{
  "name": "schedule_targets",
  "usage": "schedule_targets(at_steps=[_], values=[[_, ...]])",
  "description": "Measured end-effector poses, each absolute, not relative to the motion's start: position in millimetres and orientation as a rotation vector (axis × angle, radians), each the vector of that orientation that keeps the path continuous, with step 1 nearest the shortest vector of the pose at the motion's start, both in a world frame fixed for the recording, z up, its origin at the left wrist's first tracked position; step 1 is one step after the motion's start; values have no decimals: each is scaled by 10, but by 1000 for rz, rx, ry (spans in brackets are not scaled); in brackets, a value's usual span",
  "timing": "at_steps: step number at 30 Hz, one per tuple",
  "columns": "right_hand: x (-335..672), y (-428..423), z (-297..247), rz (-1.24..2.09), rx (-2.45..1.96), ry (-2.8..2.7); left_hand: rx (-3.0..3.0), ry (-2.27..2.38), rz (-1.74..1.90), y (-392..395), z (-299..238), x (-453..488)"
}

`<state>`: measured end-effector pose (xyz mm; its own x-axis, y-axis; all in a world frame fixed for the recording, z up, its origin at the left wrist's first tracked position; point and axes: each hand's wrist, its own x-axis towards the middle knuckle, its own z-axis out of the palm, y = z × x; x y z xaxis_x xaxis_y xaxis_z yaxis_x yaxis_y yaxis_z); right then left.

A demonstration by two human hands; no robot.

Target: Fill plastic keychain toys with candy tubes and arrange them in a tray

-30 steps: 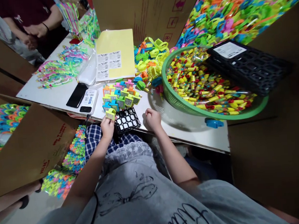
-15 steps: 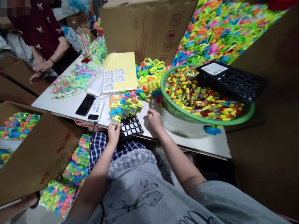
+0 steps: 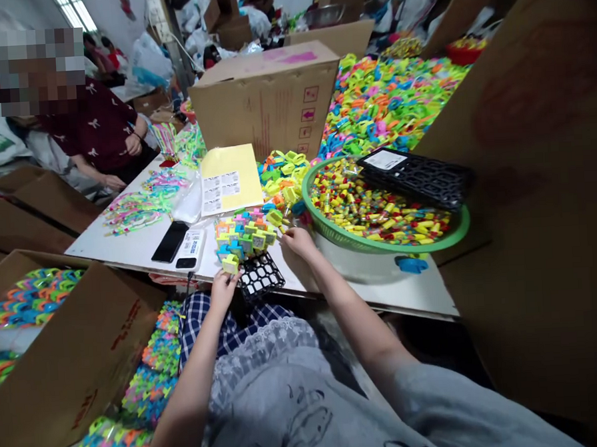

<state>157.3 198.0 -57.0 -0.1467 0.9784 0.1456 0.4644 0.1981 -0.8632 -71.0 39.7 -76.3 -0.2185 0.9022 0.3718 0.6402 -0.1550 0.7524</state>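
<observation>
My left hand pinches a small yellow-green plastic toy piece at the near left corner of a black grid tray on the table edge. Several colourful toy pieces stand in the tray's far rows. My right hand reaches past the tray toward loose toy pieces; its fingers are curled close to a yellow piece. What, if anything, those fingers hold is hidden.
A green basin of small yellow and red tubes sits at right, a stack of black trays on its rim. A phone, a power bank, a yellow label sheet and a cardboard box lie beyond. Another person stands far left.
My head has tilted up, showing more of the room. My right hand moved forward from the table edge toward the loose pieces. The left hand stays at the tray corner with its piece.
</observation>
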Motion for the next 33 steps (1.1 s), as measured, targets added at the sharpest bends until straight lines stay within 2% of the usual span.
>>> schedule_targets(at_steps=[8, 13, 23, 33], values=[[1741, 1183, -540, 1030, -1327, -1524, 1686, 1829, 1262, 340, -858, -718], [1461, 915, -525, 1203, -1244, -1721, 1603, 1903, 1289, 316, -951, -681], [1118, 1018, -495, 1143, -905, -2002, 1601, 1858, 1340, 320, -1018, -654], [943, 1059, -596, 1107, -993, -2003, 1604, 1888, 1313, 322, -1040, -630]])
